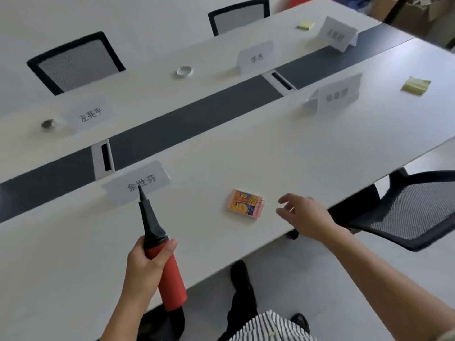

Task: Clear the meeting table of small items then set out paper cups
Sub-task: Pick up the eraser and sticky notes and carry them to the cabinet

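From where I stood, the table [270, 153] ran bare between the right hand [302, 215], its fingers loosely spread, and the small box [246, 204] at its nine o'clock: an open lane. From the box toward one o'clock the top stayed free up to a folded name card [337, 94], with sticky notes [416, 86] beyond. At the box's ten o'clock stood a nearer name card [138, 184], and the pump [170, 274] gripped in the left hand [145, 264] slanted across it. A chair [406, 207] crowded the table edge at the right hand's three o'clock.
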The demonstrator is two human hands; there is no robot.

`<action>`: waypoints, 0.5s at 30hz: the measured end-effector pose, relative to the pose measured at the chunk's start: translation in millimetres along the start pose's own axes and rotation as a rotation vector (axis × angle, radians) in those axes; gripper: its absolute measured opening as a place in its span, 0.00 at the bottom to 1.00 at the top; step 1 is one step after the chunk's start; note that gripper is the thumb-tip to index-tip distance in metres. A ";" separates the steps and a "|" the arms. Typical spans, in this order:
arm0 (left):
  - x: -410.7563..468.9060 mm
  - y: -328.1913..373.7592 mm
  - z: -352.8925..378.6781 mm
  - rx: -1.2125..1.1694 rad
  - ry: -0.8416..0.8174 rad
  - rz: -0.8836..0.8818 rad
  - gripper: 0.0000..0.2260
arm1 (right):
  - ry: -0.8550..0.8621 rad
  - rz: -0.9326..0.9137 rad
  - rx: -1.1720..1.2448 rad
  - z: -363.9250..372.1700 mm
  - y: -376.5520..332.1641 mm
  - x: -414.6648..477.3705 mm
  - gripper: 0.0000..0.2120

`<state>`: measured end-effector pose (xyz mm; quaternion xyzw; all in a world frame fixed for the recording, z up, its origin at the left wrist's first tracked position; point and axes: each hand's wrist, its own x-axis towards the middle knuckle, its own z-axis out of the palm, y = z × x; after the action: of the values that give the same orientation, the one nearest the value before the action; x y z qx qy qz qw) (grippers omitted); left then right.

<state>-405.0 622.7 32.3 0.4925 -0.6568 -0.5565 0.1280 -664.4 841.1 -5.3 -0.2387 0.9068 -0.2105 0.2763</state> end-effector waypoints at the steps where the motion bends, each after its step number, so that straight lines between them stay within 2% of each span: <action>1: 12.6 2.9 -2.9 0.013 -0.015 -0.008 0.10 | -0.056 -0.018 -0.089 9.4 -7.2 17.1 0.16; 3: 38.9 12.3 -7.2 0.021 -0.044 -0.008 0.15 | -0.105 -0.033 -0.170 28.9 -20.5 49.4 0.18; 6: 77.2 23.1 -8.0 0.046 -0.073 -0.018 0.17 | -0.061 -0.088 -0.227 58.9 -35.4 84.8 0.23; 8: 100.4 24.7 -5.9 0.054 -0.087 -0.029 0.16 | -0.056 -0.145 -0.273 79.2 -39.5 101.7 0.30; 12: 129.0 23.2 0.7 0.054 -0.132 -0.044 0.16 | -0.153 -0.174 -0.396 111.6 -36.7 116.8 0.44; 15: 141.6 16.9 3.3 0.054 -0.134 -0.073 0.15 | -0.069 -0.200 -0.396 126.5 -31.3 119.1 0.40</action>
<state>-484.2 511.2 -8.1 0.4809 -0.6603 -0.5746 0.0504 -665.8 719.2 -132.9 -0.3838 0.8924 -0.0465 0.2326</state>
